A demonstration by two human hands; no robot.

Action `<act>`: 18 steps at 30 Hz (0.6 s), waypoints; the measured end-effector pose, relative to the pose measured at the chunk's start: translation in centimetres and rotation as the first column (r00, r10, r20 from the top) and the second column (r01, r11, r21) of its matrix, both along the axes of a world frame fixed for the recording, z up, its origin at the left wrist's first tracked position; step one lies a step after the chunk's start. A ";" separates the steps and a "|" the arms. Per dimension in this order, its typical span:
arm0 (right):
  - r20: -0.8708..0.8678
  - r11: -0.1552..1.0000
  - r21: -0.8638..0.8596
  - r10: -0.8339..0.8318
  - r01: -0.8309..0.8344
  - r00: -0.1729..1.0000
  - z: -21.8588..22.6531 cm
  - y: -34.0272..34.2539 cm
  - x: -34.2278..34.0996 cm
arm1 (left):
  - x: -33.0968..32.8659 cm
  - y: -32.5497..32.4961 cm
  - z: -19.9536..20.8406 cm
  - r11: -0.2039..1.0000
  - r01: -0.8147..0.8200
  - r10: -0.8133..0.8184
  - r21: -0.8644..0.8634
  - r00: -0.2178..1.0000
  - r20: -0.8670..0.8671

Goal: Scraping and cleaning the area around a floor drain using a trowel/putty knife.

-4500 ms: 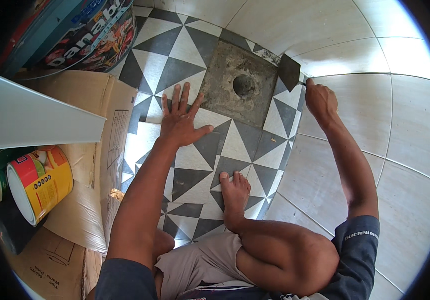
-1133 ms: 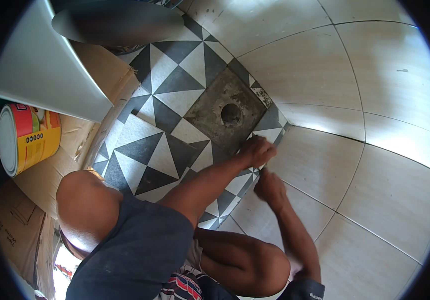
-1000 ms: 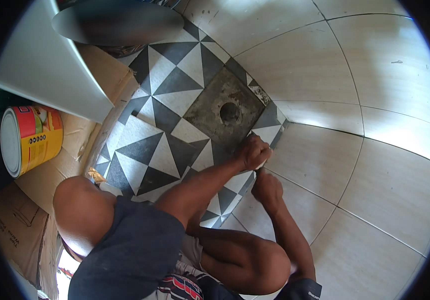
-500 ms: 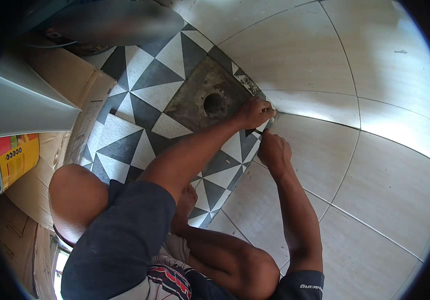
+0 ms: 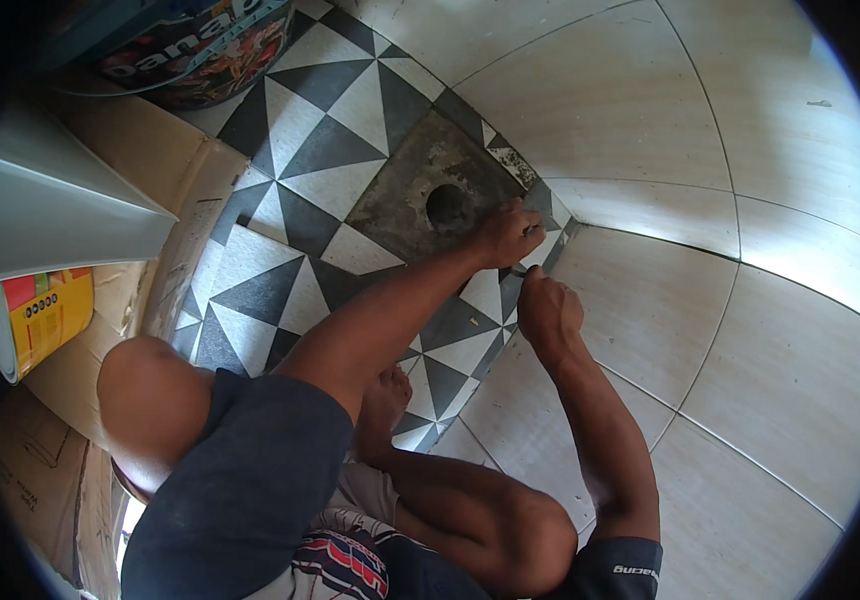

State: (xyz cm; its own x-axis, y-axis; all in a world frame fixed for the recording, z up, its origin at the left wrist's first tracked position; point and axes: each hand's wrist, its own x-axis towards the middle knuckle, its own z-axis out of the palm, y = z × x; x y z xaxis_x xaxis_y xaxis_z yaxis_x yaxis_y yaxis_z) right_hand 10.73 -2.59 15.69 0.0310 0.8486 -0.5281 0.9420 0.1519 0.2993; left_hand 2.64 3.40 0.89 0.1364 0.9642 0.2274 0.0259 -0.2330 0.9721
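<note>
Left hand (image 5: 506,235) pins patterned tile (image 5: 540,225) edge; right hand (image 5: 547,310) fisted, contents unclear; keep tile flush at floor joint (image 5: 560,250)

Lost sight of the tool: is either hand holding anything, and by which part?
Cannot tell. Both the left hand and right hand are closed at the tile edge, hiding any tool.

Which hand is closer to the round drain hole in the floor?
Left. The left hand lies just right of the drain hole; the right hand is lower, farther away.
</note>
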 end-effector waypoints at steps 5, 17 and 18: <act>-0.056 0.999 -0.038 0.016 -0.018 0.998 0.6 -0.8 0.4 | 0.5 -1.2 0.2 0.998 0.002 0.001 -0.066 0.999 0.053; -0.033 0.980 -0.197 0.008 -0.015 0.999 3.1 -6.6 0.2 | 2.0 -9.3 2.2 0.977 -0.211 0.212 -0.020 0.975 0.072; -0.041 0.974 -0.216 0.064 -0.071 0.997 3.0 -6.1 -0.2 | 1.3 -9.4 1.5 0.976 -0.217 0.219 -0.030 0.973 0.070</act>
State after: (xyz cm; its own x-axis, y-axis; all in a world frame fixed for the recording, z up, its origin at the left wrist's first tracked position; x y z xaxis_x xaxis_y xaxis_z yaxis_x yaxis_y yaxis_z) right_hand 10.57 -8.69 18.67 -0.0435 0.7130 -0.6998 0.9363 0.2734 0.2204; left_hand 3.95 -6.03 2.40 -0.0939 0.9737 0.2077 0.0034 -0.2083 0.9781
